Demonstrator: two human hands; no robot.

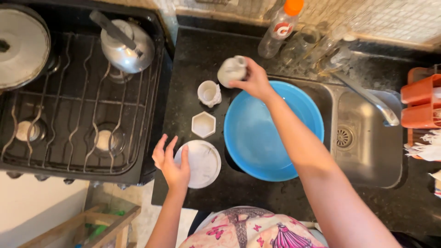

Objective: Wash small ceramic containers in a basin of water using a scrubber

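Partly hidden: cup [231, 70] behind right hand [254, 80]

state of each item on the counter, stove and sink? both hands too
left hand: open, flat on white round dish
right hand: shut on small white pot, lifted, tilted
white cup: upright, empty
hexagonal dish: upright, empty
blue basin: empty, over sink edge
kettle: lid on
pan: covered
bottle: capped
faucet: off
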